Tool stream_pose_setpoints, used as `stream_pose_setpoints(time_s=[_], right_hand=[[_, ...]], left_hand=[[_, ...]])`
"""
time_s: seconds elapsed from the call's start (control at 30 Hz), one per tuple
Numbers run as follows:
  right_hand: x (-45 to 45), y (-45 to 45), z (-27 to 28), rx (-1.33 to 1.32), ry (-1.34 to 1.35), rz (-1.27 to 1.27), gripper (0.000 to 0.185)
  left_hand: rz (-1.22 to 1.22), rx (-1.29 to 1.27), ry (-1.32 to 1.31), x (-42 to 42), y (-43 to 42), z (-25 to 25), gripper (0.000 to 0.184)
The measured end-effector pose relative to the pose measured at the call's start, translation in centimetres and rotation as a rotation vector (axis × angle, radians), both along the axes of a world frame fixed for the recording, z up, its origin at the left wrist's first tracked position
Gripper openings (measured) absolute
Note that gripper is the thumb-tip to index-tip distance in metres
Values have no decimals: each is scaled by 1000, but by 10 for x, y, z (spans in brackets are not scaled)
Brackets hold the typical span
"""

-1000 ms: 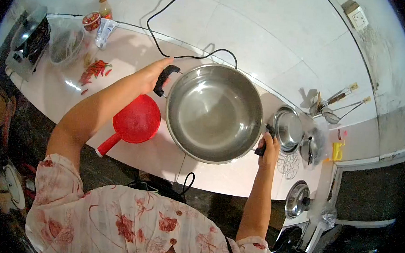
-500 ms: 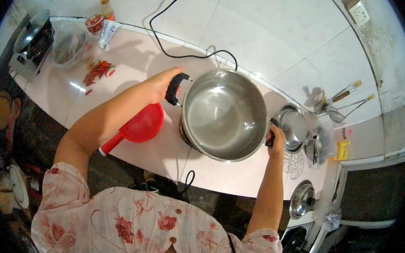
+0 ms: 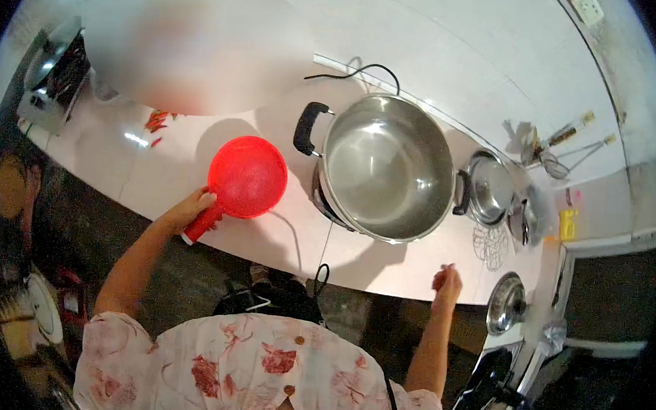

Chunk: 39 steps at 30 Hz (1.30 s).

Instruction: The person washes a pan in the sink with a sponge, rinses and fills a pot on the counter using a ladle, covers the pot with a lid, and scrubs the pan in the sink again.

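Observation:
My left hand point(image 3: 195, 210) is wrapped round the handle of a red plastic water dipper point(image 3: 248, 177), whose round bowl is over the counter. To its right, a large stainless steel pot point(image 3: 386, 167) with two black side handles stands on a dark base that is mostly hidden. The pot's inside is shiny; I cannot tell whether there is water in it. My right hand point(image 3: 447, 281) is off the pot, over the front edge of the counter, with its fingers curled in and nothing visible in them.
Red chillies point(image 3: 156, 121) lie on the left of the counter point(image 3: 172, 169); a blur hides the area behind them. Right of the pot are a steel bowl point(image 3: 490, 186), a wire rack point(image 3: 488, 247) and a lid point(image 3: 506, 302). Strainers point(image 3: 556, 166) hang on the wall. A black cord point(image 3: 381, 68) runs behind the pot.
Both hands have let go of the pot's handles. My left hand has moved down and taken hold of the dipper's handle; my right hand has drawn back toward me.

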State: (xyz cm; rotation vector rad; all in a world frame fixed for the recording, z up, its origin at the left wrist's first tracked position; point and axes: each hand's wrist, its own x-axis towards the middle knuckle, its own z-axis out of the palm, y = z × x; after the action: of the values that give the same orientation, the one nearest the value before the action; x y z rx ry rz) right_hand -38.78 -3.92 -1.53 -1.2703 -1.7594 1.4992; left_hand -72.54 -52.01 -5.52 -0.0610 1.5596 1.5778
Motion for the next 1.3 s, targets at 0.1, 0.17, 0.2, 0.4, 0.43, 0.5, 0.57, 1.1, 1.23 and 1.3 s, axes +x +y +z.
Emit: stream_pose_setpoints(time_s=[0.1, 0.17, 0.2, 0.4, 0.43, 0.5, 0.57, 1.1, 1.23, 1.3], right_hand=[[35, -44, -14, -113, -78, -30, 33], [51, -72, -10, -114, -97, -15, 32], [60, -81, -7, -97, -91, 24, 32], [111, -105, -3, -130, -93, -61, 29], [117, -108, -1, -134, -86, -89, 28], [132, -111, 5, -152, -60, -108, 28], [154, -109, 7, -159, -20, -99, 28], [505, -114, 46, -127, 157, -311, 16], [580, -132, 48, -116, 203, -517, 14], [604, -142, 50, -101, 234, -645, 13]], left_hand=[[-145, -16, -84, 3, 17, 18, 50], [-173, 15, -147, -4, 11, -17, 48], [-170, 34, -207, -4, 9, -30, 46], [-122, -10, -203, 36, 1, -27, 42], [-48, -33, -198, 47, 2, -26, 41], [48, -36, -129, 66, 6, -22, 42], [23, -29, -102, 83, 5, -21, 44], [-508, -18, -66, 387, 208, 97, 36], [-712, -31, -101, 454, 308, 117, 41], [-843, -7, -136, 477, 363, 109, 43]])
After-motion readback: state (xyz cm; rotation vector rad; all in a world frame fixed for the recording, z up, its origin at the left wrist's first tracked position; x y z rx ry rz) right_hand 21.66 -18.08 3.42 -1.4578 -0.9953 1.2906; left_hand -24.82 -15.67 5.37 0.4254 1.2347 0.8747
